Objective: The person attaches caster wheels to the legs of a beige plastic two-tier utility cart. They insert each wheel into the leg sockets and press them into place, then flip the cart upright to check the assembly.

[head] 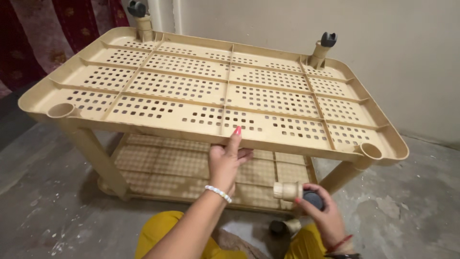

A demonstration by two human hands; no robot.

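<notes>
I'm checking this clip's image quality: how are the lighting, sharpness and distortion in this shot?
Head view: soft, even indoor light, no harsh glare on the beige plastic rack; wide-lens bowing curves its edges; the left hand on the rim looks sharp, the right hand holding a caster wheel slightly soft; dim shadow beneath the lower shelf.

Shelf rack [211,91]: beige plastic, panels perforated in a regular grid of small square holes. Caster piece [297,192]: beige stem, black wheel. Fingernail [237,130]: red polish. Bracelet [218,193]: white beads. Garment [158,230]: mustard yellow. Floor [48,201]: grey, white-speckled. Curtain [57,24]: dark red, patterned. Wall [383,48]: off-white.
</notes>
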